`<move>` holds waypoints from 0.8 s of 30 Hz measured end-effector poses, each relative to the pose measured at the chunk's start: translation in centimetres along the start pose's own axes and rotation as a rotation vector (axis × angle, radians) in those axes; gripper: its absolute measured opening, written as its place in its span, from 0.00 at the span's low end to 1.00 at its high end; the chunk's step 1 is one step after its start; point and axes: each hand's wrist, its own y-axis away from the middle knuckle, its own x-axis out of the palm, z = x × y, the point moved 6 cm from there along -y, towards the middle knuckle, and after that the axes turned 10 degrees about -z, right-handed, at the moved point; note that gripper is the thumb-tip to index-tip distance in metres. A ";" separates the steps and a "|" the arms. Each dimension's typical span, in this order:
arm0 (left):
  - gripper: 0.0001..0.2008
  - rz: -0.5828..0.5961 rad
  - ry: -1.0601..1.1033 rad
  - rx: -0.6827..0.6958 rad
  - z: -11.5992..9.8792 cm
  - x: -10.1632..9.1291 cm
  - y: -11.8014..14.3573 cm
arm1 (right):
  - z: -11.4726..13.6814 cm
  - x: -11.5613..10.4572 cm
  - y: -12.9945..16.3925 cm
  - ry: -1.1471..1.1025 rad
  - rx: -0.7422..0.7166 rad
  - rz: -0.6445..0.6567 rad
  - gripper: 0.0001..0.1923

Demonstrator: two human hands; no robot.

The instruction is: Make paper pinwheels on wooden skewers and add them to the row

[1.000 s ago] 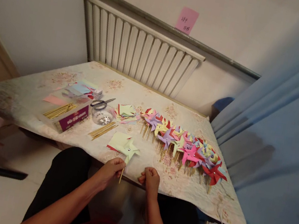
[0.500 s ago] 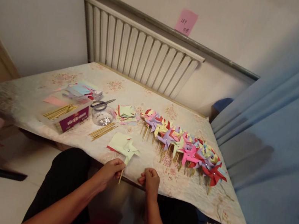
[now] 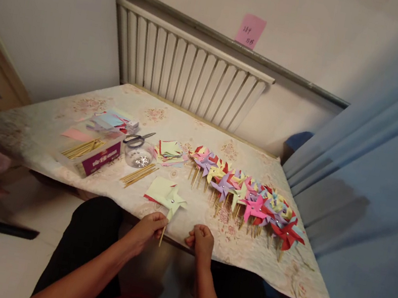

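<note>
My left hand pinches the thin wooden stick of a pale green paper pinwheel at the table's front edge. A shiny pin head marks the pinwheel's centre. Behind it lie sheets of pale green and red paper, partly covered by its blades. To the right of the pinwheel, my right hand is closed, its fingers curled near the table edge, with nothing visible in them. Loose wooden sticks lie to the left, below a clear round dish with small shiny pieces.
Rows of colourful pinwheels fill the right side. A clear box with a purple label holds more sticks at left. Scissors and a stack of coloured paper squares lie farther back. A blue curtain hangs at right.
The view has shifted very slightly. Both hands and the pinwheel keep practically the same places and grip.
</note>
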 end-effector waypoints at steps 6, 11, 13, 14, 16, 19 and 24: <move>0.17 0.000 0.002 0.012 0.2 0.0 -0.2 | 0.1 0.0 0.0 0.025 -0.015 0.000 0.13; 0.17 -0.007 0.002 0.002 0.3 0.0 -0.3 | -0.1 -0.1 -0.1 0.009 0.007 -0.011 0.13; 0.18 -0.007 0.002 0.007 0.3 -0.1 -0.3 | -0.1 0.0 -0.1 0.008 0.006 -0.010 0.13; 0.18 -0.004 0.004 0.007 0.3 -0.1 -0.3 | -0.1 0.0 -0.1 0.008 0.003 -0.006 0.12; 0.18 -0.001 0.004 0.007 0.3 -0.1 -0.3 | 0.0 0.0 -0.1 0.009 -0.005 -0.002 0.13; 0.18 0.001 0.005 0.002 0.3 -0.1 -0.2 | 0.0 -0.1 0.0 0.018 -0.007 -0.004 0.13; 0.17 -0.001 0.004 -0.002 0.4 -0.1 -0.3 | -0.1 0.0 -0.1 0.014 0.006 -0.003 0.13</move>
